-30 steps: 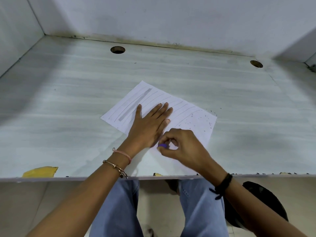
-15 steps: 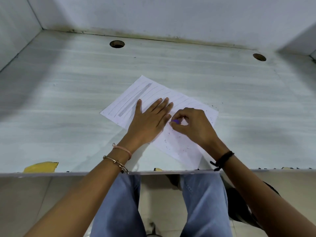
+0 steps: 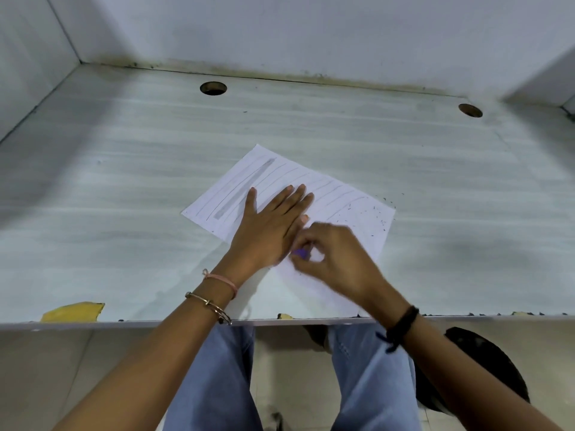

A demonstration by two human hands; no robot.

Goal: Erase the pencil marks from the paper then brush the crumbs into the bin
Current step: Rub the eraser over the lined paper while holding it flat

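1. My left hand lies flat, pinning the paper to the desk.
2. My right hand, blurred, pinches the purple eraser; it has slid back towards me.
3. Probably mid-stroke: grey marks remain, crumbs unswept.

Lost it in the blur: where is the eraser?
Head view, centre: the eraser is pinched in the right hand over the paper, beside the flat left hand.

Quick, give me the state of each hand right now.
Left hand: open, fingers straight, pressing flat on the paper.
Right hand: closed, fingers pinching the purple eraser against the paper.
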